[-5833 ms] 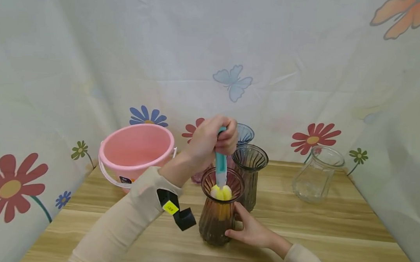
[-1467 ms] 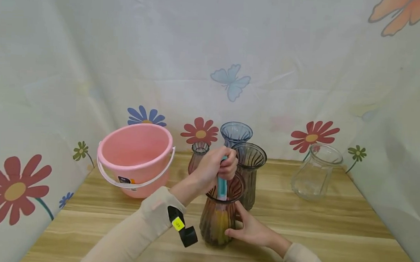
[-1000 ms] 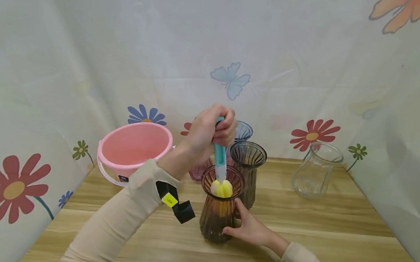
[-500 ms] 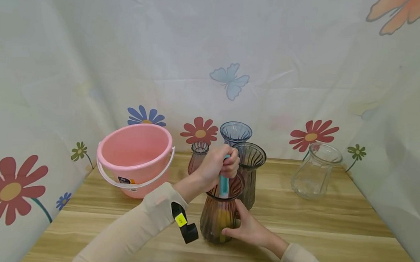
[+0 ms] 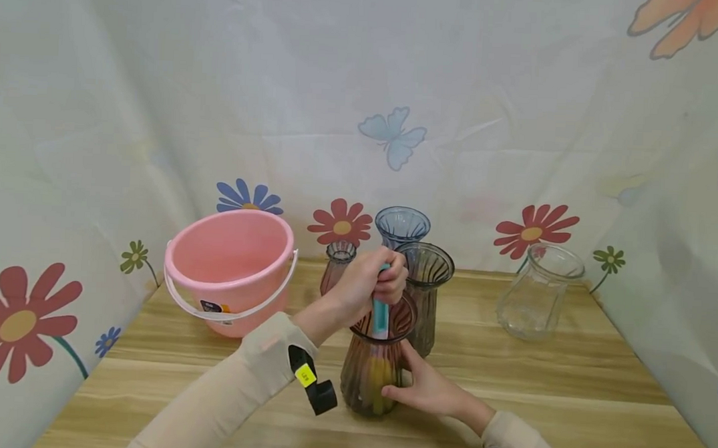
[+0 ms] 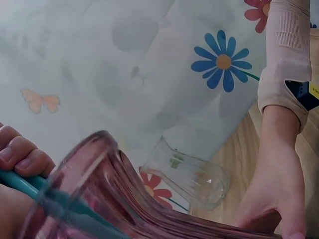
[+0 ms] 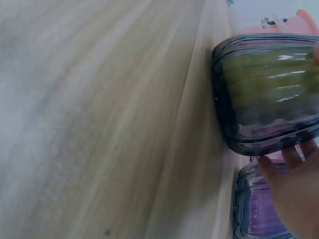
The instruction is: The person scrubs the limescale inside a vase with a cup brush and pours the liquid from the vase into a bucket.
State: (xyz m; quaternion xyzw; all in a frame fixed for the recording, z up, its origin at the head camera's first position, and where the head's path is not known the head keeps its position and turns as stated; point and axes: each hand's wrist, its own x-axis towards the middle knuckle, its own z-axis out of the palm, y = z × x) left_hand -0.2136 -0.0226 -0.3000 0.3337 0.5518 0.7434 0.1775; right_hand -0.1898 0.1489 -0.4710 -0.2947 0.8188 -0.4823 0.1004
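My left hand (image 5: pixel 365 278) grips the teal handle (image 5: pixel 381 318) of a sponge bottle brush, fist above the mouth of a ribbed reddish-brown glass vase (image 5: pixel 361 371). Through the glass shows the brush's yellow sponge head (image 5: pixel 381 379), low inside the vase. The vase stands upright on the wooden table, and my right hand (image 5: pixel 433 387) holds its lower right side between thumb and fingers. Seen in the right wrist view, the sponge (image 7: pixel 269 82) fills much of the vase's lower body, with the right fingertips (image 7: pixel 291 157) against the glass.
Right behind stands a dark grey vase (image 5: pixel 424 307), with a blue one (image 5: pixel 402 224) farther back. A small pinkish vase (image 5: pixel 336 266) is partly covered by the left hand. A pink bucket (image 5: pixel 230 282) stands left; a clear vase (image 5: pixel 533 302) stands far right.
The left hand has moved the brush up and down: its sponge was at the vase's rim a second ago and is deep inside now. The right hand has kept its hold on the vase.
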